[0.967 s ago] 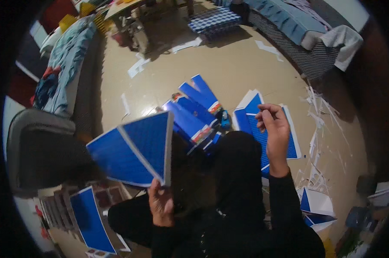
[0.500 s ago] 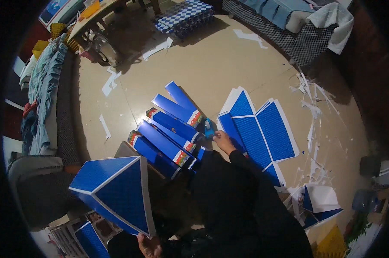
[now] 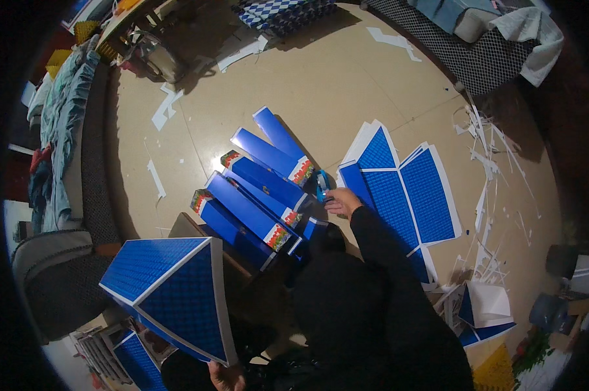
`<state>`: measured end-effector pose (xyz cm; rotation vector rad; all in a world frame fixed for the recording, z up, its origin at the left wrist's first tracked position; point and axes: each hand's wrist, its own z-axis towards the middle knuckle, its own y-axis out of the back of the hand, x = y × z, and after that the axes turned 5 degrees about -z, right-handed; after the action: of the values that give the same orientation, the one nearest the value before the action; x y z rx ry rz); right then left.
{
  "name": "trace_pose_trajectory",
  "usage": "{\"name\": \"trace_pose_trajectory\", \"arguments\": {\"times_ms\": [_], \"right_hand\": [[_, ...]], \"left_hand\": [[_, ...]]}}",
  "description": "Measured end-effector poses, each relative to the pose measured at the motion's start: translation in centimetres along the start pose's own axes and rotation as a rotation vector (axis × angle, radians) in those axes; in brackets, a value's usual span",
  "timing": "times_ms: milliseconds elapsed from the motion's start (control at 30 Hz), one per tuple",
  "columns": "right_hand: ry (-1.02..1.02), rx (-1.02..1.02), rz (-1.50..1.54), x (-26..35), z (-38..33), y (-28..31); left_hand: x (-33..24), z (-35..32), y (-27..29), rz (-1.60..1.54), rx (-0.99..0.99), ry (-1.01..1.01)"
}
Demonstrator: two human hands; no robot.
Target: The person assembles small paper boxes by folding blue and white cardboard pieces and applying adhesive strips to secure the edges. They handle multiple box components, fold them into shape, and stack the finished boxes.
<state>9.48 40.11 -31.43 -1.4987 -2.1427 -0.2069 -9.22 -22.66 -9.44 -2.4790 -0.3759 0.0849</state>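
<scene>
Blue folded panel (image 3: 170, 287) stays gripped left; right hand (image 3: 342, 201) has dropped, open, onto tape roll (image 3: 322, 187).

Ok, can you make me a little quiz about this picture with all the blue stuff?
1. True or false: the left hand holds up a folded blue sheet.
2. What is the right hand reaching to? A) a cup B) a small blue tool on the floor C) a shoe
3. What colour are the long boxes?

Key: 1 true; 2 B; 3 blue.
</scene>
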Motion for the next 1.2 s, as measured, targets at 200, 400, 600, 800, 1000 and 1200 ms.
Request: {"name": "trace_pose_trajectory", "arguments": {"times_ms": [200,400,600,800,1000,1200], "right_hand": [[0.328,0.027,0.212,-5.3,-0.8,0.3],[0.330,0.072,0.193,-7.8,-0.2,1.0],[0.314,-0.065,0.068,-8.4,0.0,0.6],[0.340,-0.218,-0.048,-8.0,0.2,0.5],[0.379,-0.382,-0.268,-6.6,-1.1,-0.9],[0.405,-0.360,-0.111,-6.3,-1.7,-1.5]], "left_hand": [[1.1,-0.2,-1.7,-0.334,0.247,0.274],[8.4,1.6,-13.8,0.360,-0.105,-0.676],[7.2,1.2,-12.1,0.246,0.004,-0.487],[9.5,1.5,-13.9,0.497,-0.167,-0.792],[9.0,1.5,-14.4,0.209,-0.041,-0.669],[9.3,1.1,-15.6,0.214,-0.088,-0.638]]}}
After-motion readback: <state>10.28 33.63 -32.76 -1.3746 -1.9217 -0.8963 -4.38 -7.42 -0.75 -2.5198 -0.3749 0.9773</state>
